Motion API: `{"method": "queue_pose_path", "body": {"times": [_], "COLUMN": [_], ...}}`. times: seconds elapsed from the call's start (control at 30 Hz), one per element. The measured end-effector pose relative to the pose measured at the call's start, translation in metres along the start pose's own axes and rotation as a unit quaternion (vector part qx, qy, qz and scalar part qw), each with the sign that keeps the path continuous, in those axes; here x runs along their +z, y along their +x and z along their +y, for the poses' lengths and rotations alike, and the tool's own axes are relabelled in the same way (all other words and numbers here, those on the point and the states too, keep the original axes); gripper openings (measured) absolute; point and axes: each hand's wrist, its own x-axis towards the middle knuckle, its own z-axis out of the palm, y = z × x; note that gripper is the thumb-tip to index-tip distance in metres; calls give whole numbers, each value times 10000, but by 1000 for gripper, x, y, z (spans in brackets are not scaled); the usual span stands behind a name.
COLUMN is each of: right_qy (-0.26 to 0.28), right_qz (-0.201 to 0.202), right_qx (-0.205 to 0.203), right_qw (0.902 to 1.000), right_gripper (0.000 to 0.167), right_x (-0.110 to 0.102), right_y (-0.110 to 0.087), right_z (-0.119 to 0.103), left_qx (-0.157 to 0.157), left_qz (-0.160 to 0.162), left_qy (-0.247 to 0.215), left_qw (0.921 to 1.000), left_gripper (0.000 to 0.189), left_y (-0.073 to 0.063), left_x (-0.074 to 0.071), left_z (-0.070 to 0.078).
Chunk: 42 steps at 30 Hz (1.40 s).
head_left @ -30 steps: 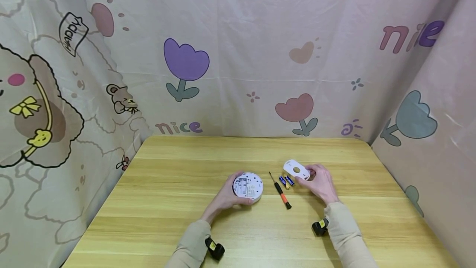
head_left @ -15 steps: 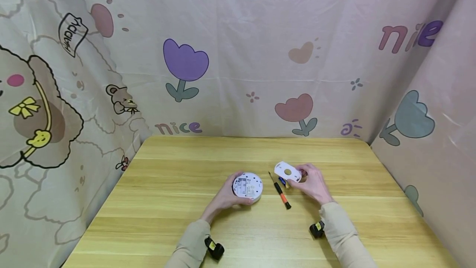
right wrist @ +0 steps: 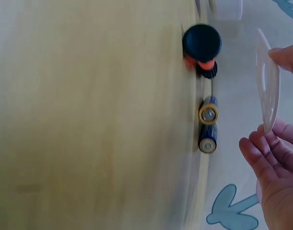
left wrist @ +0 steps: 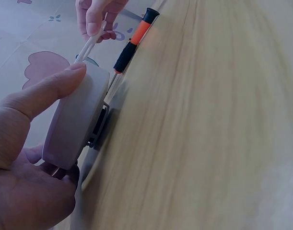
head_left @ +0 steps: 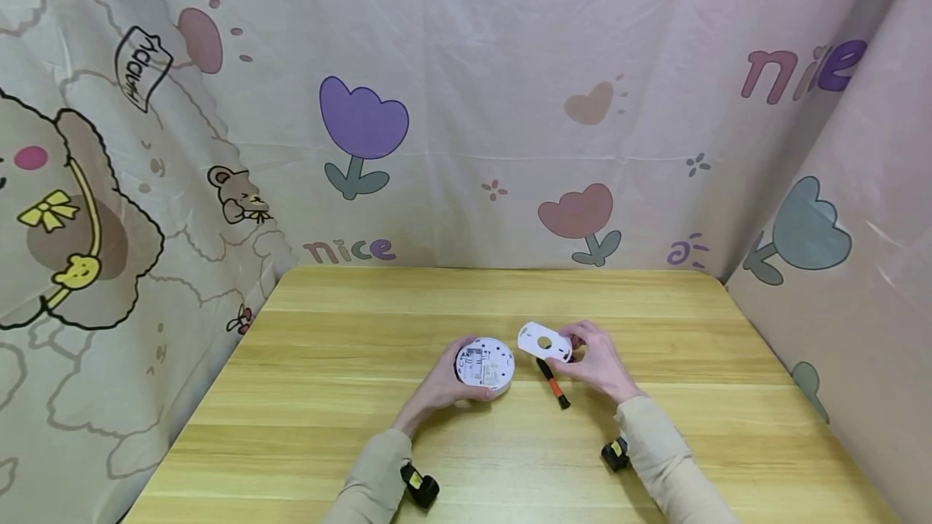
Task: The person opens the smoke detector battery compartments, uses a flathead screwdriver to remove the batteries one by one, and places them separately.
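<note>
My left hand (head_left: pixel 439 382) grips a round white smoke detector (head_left: pixel 489 362) by its left side, its labelled back facing up. In the left wrist view the thumb presses the rim of the detector (left wrist: pixel 76 115) while the fingers reach round its other side. Right of it, my right hand (head_left: pixel 603 364) pinches a white mounting plate (head_left: pixel 531 335) at one end, between thumb and fingers. This flat plate has rounded ends and a round hole in the middle. It hangs over the screwdriver's tip, close to the detector but apart from it.
A screwdriver (head_left: pixel 554 388) with a black and orange handle lies between the hands. Two blue batteries (right wrist: pixel 208 138) lie side by side near it, hidden behind the plate in the head view. A patterned curtain (head_left: pixel 466 144) stands behind the wooden table (head_left: pixel 349 306).
My right hand has carried the mounting plate leftward, past the batteries and over the screwdriver tip, nearer the detector. My left hand and the detector have stayed in place.
</note>
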Motion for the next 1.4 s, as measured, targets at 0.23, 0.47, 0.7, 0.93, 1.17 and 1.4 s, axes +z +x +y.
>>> {"method": "queue_pose_path", "body": {"times": [0.23, 0.47, 0.7, 0.93, 1.17, 1.4], "right_qy": [82, 16, -3, 92, 33, -78], "right_qz": [-99, -362, -574, -788, -925, -1039], "right_qx": [-368, -343, -497, -710, -1001, -976], "right_qw": [9992, 9988, 9971, 9943, 9907, 9897], "right_gripper": [48, 52, 55, 53, 51, 52], "right_x": [8, 16, 24, 29, 33, 39], "right_y": [2, 2, 3, 5, 8, 12], "right_z": [-7, -16, -26, -34, -41, -45], "left_qx": [75, 50, 68, 102, 128, 168], "left_qz": [46, -3, -99, -188, -197, -271], "left_qy": [-6, 27, 11, -15, 32, 86], "left_qw": [10000, 10000, 9999, 9998, 9997, 9995], "left_gripper": [109, 109, 110, 109, 108, 108], "left_y": [1, 1, 1, 2, 2, 3], "left_x": [1, 0, 0, -2, -3, -5], "left_z": [-1, -2, -2, -3, -4, -5]}}
